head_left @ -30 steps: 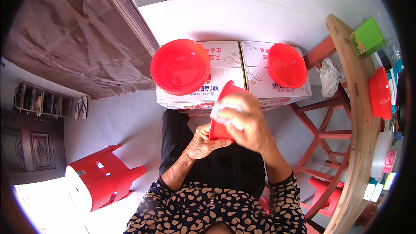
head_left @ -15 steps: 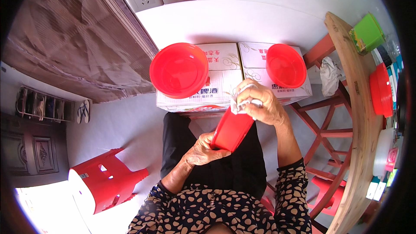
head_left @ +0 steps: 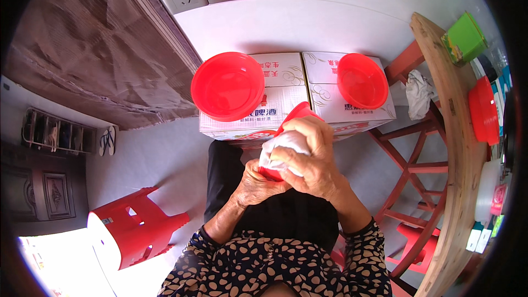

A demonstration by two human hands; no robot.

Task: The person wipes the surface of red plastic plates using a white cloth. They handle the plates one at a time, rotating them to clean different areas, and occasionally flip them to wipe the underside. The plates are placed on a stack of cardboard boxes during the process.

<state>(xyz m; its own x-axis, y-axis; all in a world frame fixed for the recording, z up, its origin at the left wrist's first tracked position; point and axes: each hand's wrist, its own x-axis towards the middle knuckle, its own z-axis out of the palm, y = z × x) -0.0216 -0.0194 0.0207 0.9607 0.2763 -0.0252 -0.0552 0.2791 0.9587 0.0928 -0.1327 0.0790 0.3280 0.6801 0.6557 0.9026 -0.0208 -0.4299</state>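
Note:
Over my lap I hold a red plastic bowl (head_left: pixel 300 109) tilted on its side, mostly covered by my hands. My left hand (head_left: pixel 253 189) is closed round its near lower end. My right hand (head_left: pixel 314 160) grips a bunched white cloth (head_left: pixel 287 144) and presses it against the bowl. Beyond my hands, a wide red basin (head_left: pixel 228 87) rests on the left cardboard box (head_left: pixel 286 99), and a smaller red bowl (head_left: pixel 362 81) sits on the right cardboard box (head_left: pixel 322 92).
To the right stands a wooden table (head_left: pixel 459 132) with a red container (head_left: pixel 484 111) and a green box (head_left: pixel 465 38). A white rag (head_left: pixel 419 94) hangs by its red frame. A red stool (head_left: pixel 135 225) lies tipped over at my left. Slippers (head_left: pixel 107 141) lean against the wall.
My right hand has moved down and left with the cloth, from the bowl's far end toward my left hand. The bowl has turned, its far end now showing above my right hand.

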